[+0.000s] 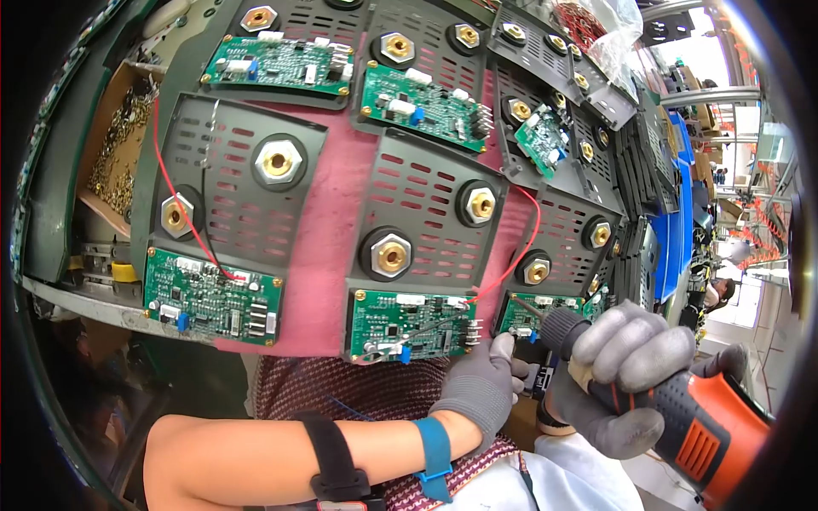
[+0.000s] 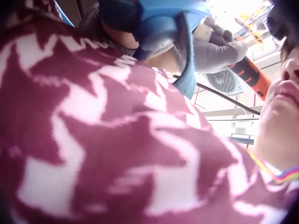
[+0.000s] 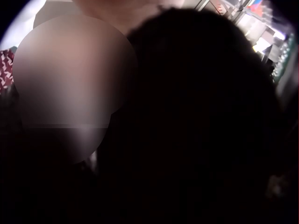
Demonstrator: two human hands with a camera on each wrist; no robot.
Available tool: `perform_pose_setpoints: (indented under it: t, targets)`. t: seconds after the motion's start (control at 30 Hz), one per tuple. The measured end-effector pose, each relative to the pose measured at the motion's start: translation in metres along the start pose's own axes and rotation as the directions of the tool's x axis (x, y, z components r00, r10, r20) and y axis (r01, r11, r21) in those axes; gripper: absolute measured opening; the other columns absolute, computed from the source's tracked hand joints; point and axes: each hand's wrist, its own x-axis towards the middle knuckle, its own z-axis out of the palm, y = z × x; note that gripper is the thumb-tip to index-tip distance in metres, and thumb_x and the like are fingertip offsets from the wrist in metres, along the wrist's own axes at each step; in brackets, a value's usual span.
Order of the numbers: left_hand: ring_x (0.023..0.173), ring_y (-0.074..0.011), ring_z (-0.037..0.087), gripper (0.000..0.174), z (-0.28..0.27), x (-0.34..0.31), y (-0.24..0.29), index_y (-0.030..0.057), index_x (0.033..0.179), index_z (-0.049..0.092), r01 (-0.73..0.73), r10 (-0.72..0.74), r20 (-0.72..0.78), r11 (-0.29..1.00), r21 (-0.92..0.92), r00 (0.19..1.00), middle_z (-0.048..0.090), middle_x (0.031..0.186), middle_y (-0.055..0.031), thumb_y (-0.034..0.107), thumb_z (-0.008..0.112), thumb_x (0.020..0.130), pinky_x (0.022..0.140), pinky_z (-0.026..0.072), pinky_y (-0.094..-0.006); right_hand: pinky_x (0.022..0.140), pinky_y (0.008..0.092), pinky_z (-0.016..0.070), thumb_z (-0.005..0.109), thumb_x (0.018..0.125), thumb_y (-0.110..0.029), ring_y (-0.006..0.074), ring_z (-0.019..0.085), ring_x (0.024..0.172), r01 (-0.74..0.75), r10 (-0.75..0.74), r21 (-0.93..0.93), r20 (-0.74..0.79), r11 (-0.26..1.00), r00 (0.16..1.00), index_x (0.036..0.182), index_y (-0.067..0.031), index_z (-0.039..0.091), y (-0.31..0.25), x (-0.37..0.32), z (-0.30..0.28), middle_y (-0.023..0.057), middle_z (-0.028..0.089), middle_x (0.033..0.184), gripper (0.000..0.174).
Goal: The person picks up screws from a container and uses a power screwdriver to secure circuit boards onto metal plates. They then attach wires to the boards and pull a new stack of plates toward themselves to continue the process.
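My right hand [image 1: 626, 366], in a grey glove, grips an orange and black power screwdriver [image 1: 724, 417]. Its bit points at a green circuit board [image 1: 515, 322] at the front right, overlapping that board in the head view. My gloved left hand [image 1: 479, 381] is at the front edge of the work, fingertips between this board and the middle circuit board [image 1: 383, 328]; what its fingers hold, I cannot tell. Behind the boards lie slotted dark panels [image 1: 417, 213] with brass nuts. The screwdriver [image 2: 254, 79] also appears in the left wrist view. The right wrist view is mostly dark.
More panels with boards, such as the left circuit board [image 1: 213, 294], lie in rows on a pink mat [image 1: 319, 264]. Red wires [image 1: 538, 223] loop over some. A cardboard box [image 1: 106, 213] of small brass parts stands at left, blue bins [image 1: 677, 213] at right.
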Motion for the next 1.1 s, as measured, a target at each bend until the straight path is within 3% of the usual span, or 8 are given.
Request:
perform_pose_setpoints:
  t: [0.23, 0.27, 0.43, 0.53, 0.67, 0.83, 0.93, 1.1]
  targets:
    - [0.064, -0.0139, 0.061, 0.039, 0.001, 0.008, -0.008, -0.0026, 0.106, 0.054, -0.071, 0.069, 0.021, 0.994, 0.078, 0.997, 0.067, 0.084, -0.0093, 0.033, 0.04, 0.099, 0.059, 0.0524, -0.0271, 0.044, 0.0318, 0.0448, 0.07, 0.081, -0.039, 0.0148, 0.046, 0.049, -0.309, 0.309, 0.002, -0.024, 0.951, 0.951, 0.12, 0.0011, 0.039, -0.015, 0.005, -0.009, 0.0056, 0.048, 0.07, 0.064]
    - [0.064, -0.0134, 0.06, 0.039, 0.002, 0.003, -0.004, -0.003, 0.107, 0.053, -0.011, 0.012, 0.048, 1.0, -0.026, 0.999, 0.066, 0.086, -0.0094, 0.033, 0.04, 0.099, 0.059, 0.0525, -0.0274, 0.043, 0.024, 0.0319, 0.056, 0.086, -0.039, 0.0093, 0.035, 0.05, -0.39, 0.382, -0.157, -0.076, 0.907, 0.921, 0.078, -0.0057, 0.038, -0.02, 0.016, -0.003, 0.0004, 0.035, 0.065, 0.039]
    - [0.072, -0.0129, 0.059, 0.037, 0.004, -0.036, 0.028, -0.0044, 0.108, 0.051, 0.145, -0.193, 0.308, 0.974, 0.172, 0.932, 0.063, 0.095, -0.0112, 0.03, 0.042, 0.097, 0.065, 0.0536, -0.028, 0.056, 0.0261, 0.0426, 0.054, 0.089, -0.031, 0.0118, 0.047, 0.055, -0.424, 0.365, -0.165, -0.298, 0.89, 0.882, 0.092, -0.0004, 0.05, -0.039, 0.107, -0.06, 0.0028, 0.045, 0.065, 0.031]
    - [0.08, -0.0138, 0.06, 0.036, -0.004, -0.074, 0.046, -0.0027, 0.112, 0.053, -0.126, -0.101, 0.476, 0.898, 0.421, 0.873, 0.063, 0.096, -0.0099, 0.028, 0.043, 0.095, 0.075, 0.0512, -0.0269, 0.063, 0.0256, 0.0447, 0.058, 0.086, -0.023, 0.0123, 0.054, 0.062, -0.241, 0.091, -0.681, -0.249, 0.691, 0.964, 0.094, 0.001, 0.054, -0.033, 0.148, -0.083, 0.0058, 0.054, 0.072, 0.026]
    - [0.09, -0.0133, 0.059, 0.032, -0.042, -0.147, 0.09, -0.0001, 0.116, 0.052, -0.527, 0.173, 0.62, 0.721, 0.45, 0.765, 0.061, 0.098, -0.0084, 0.024, 0.05, 0.095, 0.079, 0.0483, -0.0279, 0.067, 0.0243, 0.0452, 0.066, 0.08, -0.013, 0.0121, 0.057, 0.071, -0.474, 0.309, -0.688, -0.36, 0.55, 0.88, 0.104, 0.0013, 0.053, -0.034, 0.189, -0.111, 0.0075, 0.059, 0.084, 0.03]
    - [0.093, -0.011, 0.055, 0.028, -0.076, -0.247, 0.16, 0.0004, 0.119, 0.052, -0.53, 0.318, 0.438, 0.647, 0.548, 0.841, 0.059, 0.099, -0.0048, 0.016, 0.051, 0.095, 0.082, 0.0449, -0.0243, 0.077, 0.0291, 0.0459, 0.069, 0.077, -0.008, 0.0205, 0.055, 0.086, 0.244, -0.462, -0.965, 0.262, -0.099, 0.848, 0.12, -0.0043, 0.051, -0.008, 0.202, -0.076, 0.0058, 0.055, 0.098, 0.046]
    - [0.089, -0.0155, 0.061, 0.033, -0.076, -0.264, 0.201, -0.0043, 0.117, 0.051, -0.486, 0.376, 0.312, 0.612, 0.624, 0.873, 0.063, 0.1, -0.0108, 0.021, 0.046, 0.096, 0.08, 0.05, -0.0298, 0.077, 0.0346, 0.0495, 0.061, 0.076, -0.004, 0.0237, 0.061, 0.088, 0.807, 0.143, -0.583, 0.81, 0.093, 0.569, 0.112, -0.0056, 0.059, 0.027, 0.219, -0.051, 0.0117, 0.06, 0.098, 0.036]
    - [0.073, -0.0097, 0.056, 0.027, -0.083, -0.215, 0.305, -0.0041, 0.1, 0.057, -0.555, 0.634, 0.399, 0.058, 0.83, 0.662, 0.059, 0.083, -0.0044, 0.02, 0.048, 0.091, 0.07, 0.0462, -0.0263, 0.092, 0.0473, 0.0395, 0.056, 0.081, -0.007, 0.0318, 0.058, 0.101, 0.598, 0.834, -0.678, -0.041, -0.428, 0.551, 0.101, -0.0063, 0.069, 0.164, 0.25, -0.031, 0.0127, 0.064, 0.101, 0.024]
